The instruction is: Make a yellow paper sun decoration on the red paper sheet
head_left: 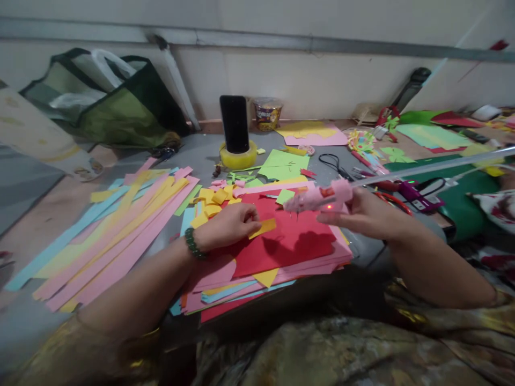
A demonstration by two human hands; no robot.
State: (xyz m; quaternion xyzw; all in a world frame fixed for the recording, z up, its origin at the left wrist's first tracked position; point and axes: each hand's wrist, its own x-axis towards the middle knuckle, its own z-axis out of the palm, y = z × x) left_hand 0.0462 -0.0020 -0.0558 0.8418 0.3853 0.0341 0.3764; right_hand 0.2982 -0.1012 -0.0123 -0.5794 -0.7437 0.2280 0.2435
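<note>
My left hand (233, 224), with a green bead bracelet at the wrist, pinches a short yellow paper strip (264, 228) over red paper (293, 249). In my right hand (362, 214) is a pink glue gun (322, 197) with a small red light lit; its nozzle points left, above the red sheet. A clear glue stick (426, 165) runs out of its back to the right. Beneath the red sheet lies a stack of coloured paper (225, 284). Yellow paper loops (213, 201) sit just beyond my left hand, and a small green paper square (285, 197) lies near the nozzle.
Long paper strips (132, 225) spread at the left. Behind stand a phone (234, 126) on a yellow tape roll (238, 156), a snack cup (267, 114) and a green bag (129, 107). Cables and a purple power strip (420, 198) lie right, near a white paper cup (44, 134) opposite.
</note>
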